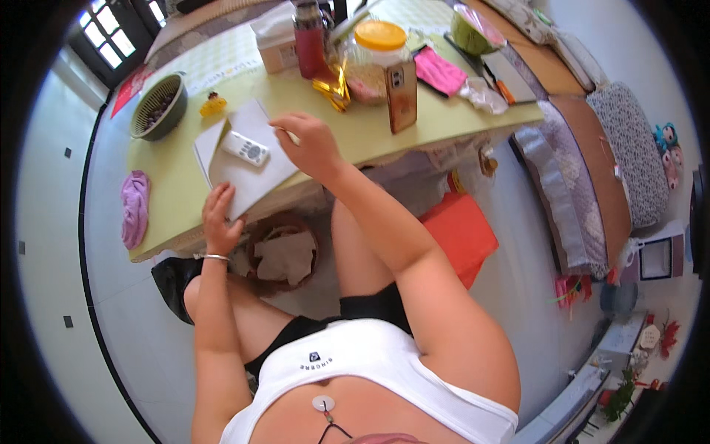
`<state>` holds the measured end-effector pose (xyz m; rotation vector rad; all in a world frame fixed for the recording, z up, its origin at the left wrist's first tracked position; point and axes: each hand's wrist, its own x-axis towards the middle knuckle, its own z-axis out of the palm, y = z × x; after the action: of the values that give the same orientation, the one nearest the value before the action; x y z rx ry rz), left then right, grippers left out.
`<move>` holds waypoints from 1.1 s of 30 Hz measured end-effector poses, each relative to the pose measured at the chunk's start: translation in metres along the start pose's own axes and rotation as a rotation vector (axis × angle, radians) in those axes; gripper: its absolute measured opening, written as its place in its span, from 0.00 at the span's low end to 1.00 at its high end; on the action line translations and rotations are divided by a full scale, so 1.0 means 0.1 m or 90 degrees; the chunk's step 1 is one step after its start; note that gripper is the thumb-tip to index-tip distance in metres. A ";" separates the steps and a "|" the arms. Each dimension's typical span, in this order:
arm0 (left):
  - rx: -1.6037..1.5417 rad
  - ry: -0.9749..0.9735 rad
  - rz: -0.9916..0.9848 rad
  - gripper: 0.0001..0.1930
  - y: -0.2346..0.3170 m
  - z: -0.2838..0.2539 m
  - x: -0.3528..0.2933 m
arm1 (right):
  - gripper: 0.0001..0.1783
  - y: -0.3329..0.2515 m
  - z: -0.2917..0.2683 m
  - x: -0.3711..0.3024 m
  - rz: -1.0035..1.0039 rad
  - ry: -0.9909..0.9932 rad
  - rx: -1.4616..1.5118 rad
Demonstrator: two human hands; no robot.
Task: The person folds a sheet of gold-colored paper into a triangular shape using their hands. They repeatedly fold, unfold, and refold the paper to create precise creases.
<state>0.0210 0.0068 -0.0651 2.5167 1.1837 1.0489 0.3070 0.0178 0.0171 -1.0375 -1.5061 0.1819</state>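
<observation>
A white notebook or stack of paper (274, 174) lies near the front edge of the table, its left part folded up. On top of it rests a white remote control (246, 148) with grey buttons. My left hand (220, 214) lies at the paper's lower left edge, fingers stretched and thumb apart, holding nothing. Over the paper's right side, my right hand (309, 146) is closed in a pinch. A small pale bit shows between its fingers, too little to name.
Left on the table are a colander of dark fruit (159, 111) and a purple cloth (134, 209). Behind my right hand stand a phone (401, 98), a yellow-lidded jar (379, 63) and a red flask (310, 44). A waste basket (281, 251) sits below the table edge.
</observation>
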 end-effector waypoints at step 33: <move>0.458 0.076 -0.645 0.30 -1.90 -1.75 -0.39 | 0.10 0.52 -1.01 -1.15 0.184 -0.186 -0.174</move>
<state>-0.2278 0.0820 -0.0369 1.6622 2.7825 0.5232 0.4033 -0.0746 -0.0746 -1.4991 -1.6680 0.3504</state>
